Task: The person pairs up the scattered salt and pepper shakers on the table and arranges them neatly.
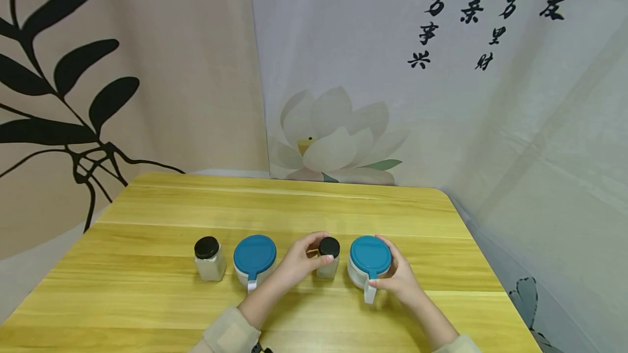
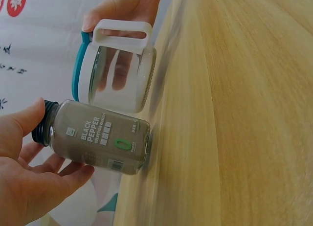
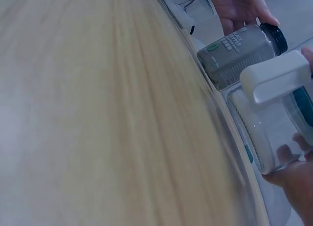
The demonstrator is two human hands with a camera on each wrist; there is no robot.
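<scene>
In the head view my left hand point(image 1: 303, 257) holds a glass jar of black pepper point(image 1: 327, 270) with a black cap. Its thumb lies against the cap and its fingers curl round the far side. The label "BLACK PEPPER" on the jar point(image 2: 100, 135) shows in the left wrist view. My right hand point(image 1: 399, 274) grips a clear jar point(image 1: 370, 255) with a blue lid and white handle, just right of the pepper. Thumb near the handle, fingers round the glass, it holds the jar point(image 3: 264, 123) upright. Both jars stand at the tabletop, close together but apart.
Left of my left hand stands a second blue-lidded jar point(image 1: 255, 255) with a white handle. Further left is another black-capped jar point(image 1: 210, 260). The wooden table point(image 1: 147, 309) ends at a back edge before a printed curtain point(image 1: 343, 70).
</scene>
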